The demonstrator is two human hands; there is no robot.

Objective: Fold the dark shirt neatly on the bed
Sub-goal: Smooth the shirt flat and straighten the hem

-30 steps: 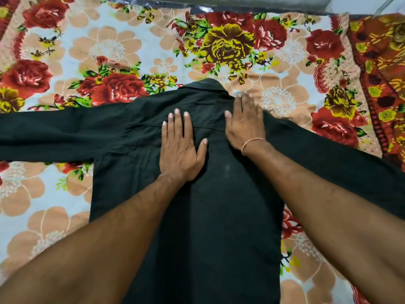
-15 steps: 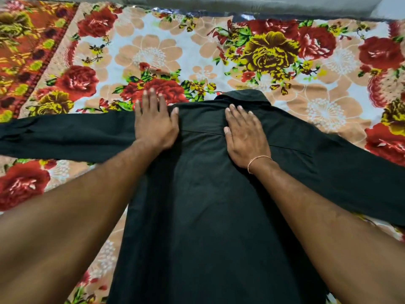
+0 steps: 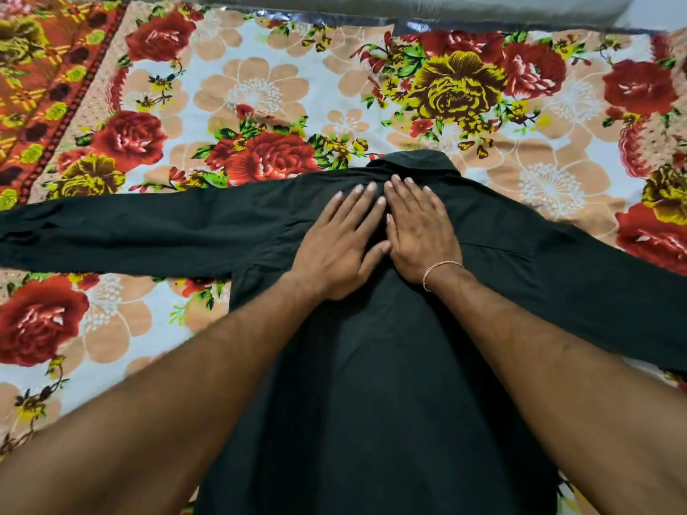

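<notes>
Dark, nearly black long-sleeved cotton shirt (image 3: 371, 384) lies face down and spread flat on the bed, its collar (image 3: 412, 161) toward twelve o'clock and its hem running off the frame at six. One sleeve (image 3: 122, 236) stretches straight out to nine o'clock; the other (image 3: 602, 291) slants toward four o'clock. Beneath it is a floral bedsheet (image 3: 260, 87) printed with red roses, peach blossoms and a yellow bloom on pale blue, with an orange patterned border (image 3: 41, 79) at ten o'clock. A grey wall base (image 3: 409, 9) runs along twelve o'clock.

Both hands grasp nothing. The left hand (image 3: 342, 243) lies palm down, fingers together and extended, angled toward one o'clock, pressing the fabric just below the collar. The right hand (image 3: 420, 232) lies flat beside it, touching it, fingers pointing to eleven o'clock, a thin pinkish thread bracelet (image 3: 440, 271) at the wrist. Both bare forearms reach in from the lower corners.
</notes>
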